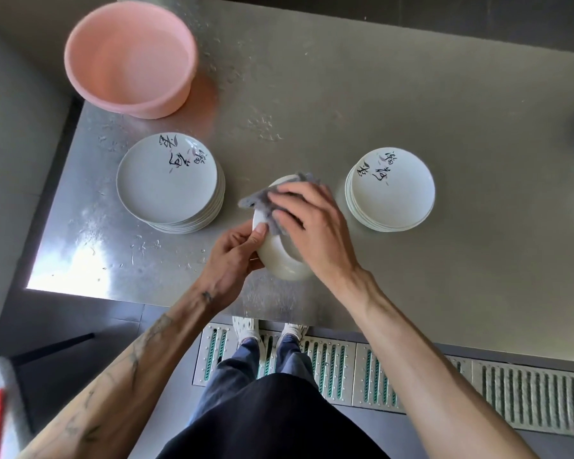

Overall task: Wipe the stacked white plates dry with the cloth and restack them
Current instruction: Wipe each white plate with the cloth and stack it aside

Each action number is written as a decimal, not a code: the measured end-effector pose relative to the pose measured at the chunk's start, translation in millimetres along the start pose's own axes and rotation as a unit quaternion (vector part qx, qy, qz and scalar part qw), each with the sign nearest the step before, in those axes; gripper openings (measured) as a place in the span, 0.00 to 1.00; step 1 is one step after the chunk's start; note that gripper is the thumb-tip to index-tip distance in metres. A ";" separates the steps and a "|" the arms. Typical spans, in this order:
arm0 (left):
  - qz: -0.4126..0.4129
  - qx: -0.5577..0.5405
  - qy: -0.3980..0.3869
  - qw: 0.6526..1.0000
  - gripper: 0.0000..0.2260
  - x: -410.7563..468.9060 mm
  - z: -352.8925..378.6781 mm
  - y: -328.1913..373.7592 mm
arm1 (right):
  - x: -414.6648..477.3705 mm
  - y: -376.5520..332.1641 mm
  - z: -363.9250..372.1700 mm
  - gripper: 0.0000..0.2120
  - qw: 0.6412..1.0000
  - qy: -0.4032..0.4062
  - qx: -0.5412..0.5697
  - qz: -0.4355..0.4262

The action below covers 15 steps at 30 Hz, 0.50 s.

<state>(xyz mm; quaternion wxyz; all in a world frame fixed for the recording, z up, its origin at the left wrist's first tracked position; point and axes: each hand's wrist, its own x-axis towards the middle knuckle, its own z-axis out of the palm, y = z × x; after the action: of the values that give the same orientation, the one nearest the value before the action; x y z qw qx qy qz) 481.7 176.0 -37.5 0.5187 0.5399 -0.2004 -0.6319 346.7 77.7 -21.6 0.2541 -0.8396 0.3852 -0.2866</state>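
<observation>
**Steel table, one plate mid-wipe**

Head view: steel table (411, 94), wet in patches, w/ droplets (262, 127) scattered near the pink basin (130, 58) at the far-left corner. Two piles of white plates sit on it, well apart: left stack (166, 180), taller and a bit staggered, and right stack (390, 190). Can't tell for sure which is done; my guess is the right one.

Btwn them I'm holding a single plate (280, 256), tilted steeply, off the table and near its front edge. Left hand (236, 256) grips the rim, thumb on top, fingers curled behind. Right hand (312, 223) has fingers bent over the grey cloth (262, 200), pressing it onto the plate's far part; thumb hidden.

Risks from here:
- Wet glaze + a rim-only grip: pushing hard w/ the cloth could twist the plate out of my left hand.
- It hangs near the table edge, so a slip may go past it to the floor grate (527, 392) by my feet.
- Setting it down carelessly could nudge a pile, esp. the staggered one.
</observation>
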 end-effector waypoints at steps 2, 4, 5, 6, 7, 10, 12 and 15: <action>-0.001 -0.001 -0.002 1.000 0.14 -1.9 0.0 1.0 | 6.6 13.6 -8.4 0.11 0.997 0.025 0.018 0.075; -0.002 -0.010 -0.007 1.000 0.15 -3.5 0.2 1.8 | 9.5 25.3 -18.1 0.11 0.983 0.045 0.060 0.165; -0.002 -0.013 -0.009 1.000 0.15 -4.2 0.5 2.4 | 9.0 28.2 -20.6 0.10 0.976 0.053 0.074 0.199; -0.002 -0.013 -0.008 1.000 0.16 -4.4 1.2 2.4 | 7.6 29.6 -21.3 0.09 0.969 0.059 0.079 0.227; -0.005 -0.012 -0.004 1.000 0.16 -4.9 2.1 1.8 | 5.4 29.6 -21.2 0.09 0.963 0.065 0.076 0.249; -0.008 -0.013 0.003 1.000 0.16 -5.2 3.5 -0.8 | 3.3 18.4 -18.3 0.09 0.965 0.078 0.057 0.243; -0.006 -0.015 0.000 1.000 0.14 -4.2 3.7 -0.2 | 5.1 2.3 -10.5 0.09 0.984 0.075 0.048 0.156; -0.002 -0.026 -0.014 1.000 0.13 -5.3 4.0 0.5 | 1.0 -21.5 3.8 0.10 0.999 0.033 0.027 -0.003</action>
<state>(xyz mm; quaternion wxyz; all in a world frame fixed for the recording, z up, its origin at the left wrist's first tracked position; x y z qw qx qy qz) 477.7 179.2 -33.3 0.5283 0.5181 -0.1898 -0.6454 360.6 90.0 -10.1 0.2626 -0.8240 0.3829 -0.3248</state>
